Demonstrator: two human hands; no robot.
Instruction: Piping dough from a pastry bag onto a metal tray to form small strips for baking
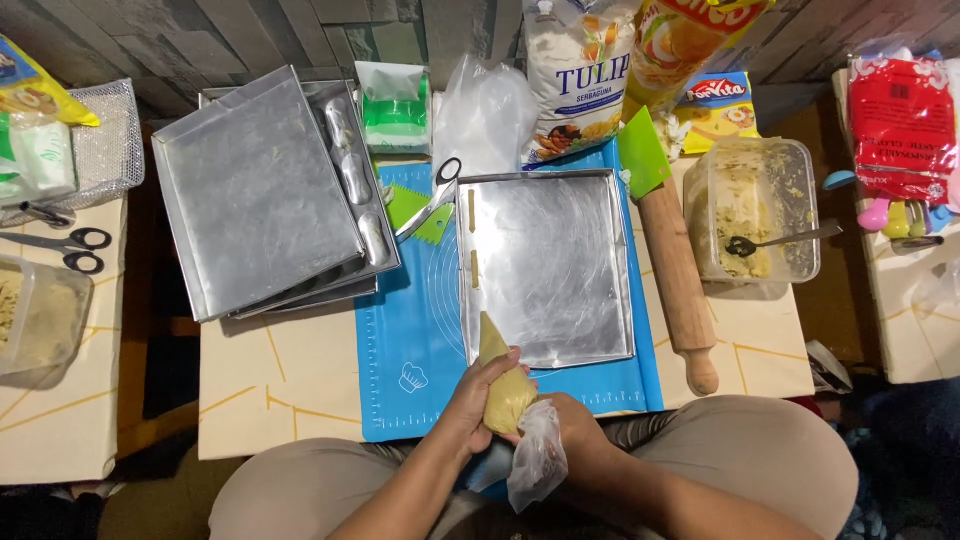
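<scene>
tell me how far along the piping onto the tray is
Early. Done: two short dough strips lie along the left edge of the metal tray. In hand: the left hand and right hand squeeze a dough-filled piping bag, tip at the tray's near left corner. Left: most of the tray is bare, and dough remains in the plastic container.

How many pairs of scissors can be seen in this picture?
2. One pair of scissors lies at the top left corner of the baking tray, on the blue mat. The other pair lies on the left side table. More may be hidden.
</scene>
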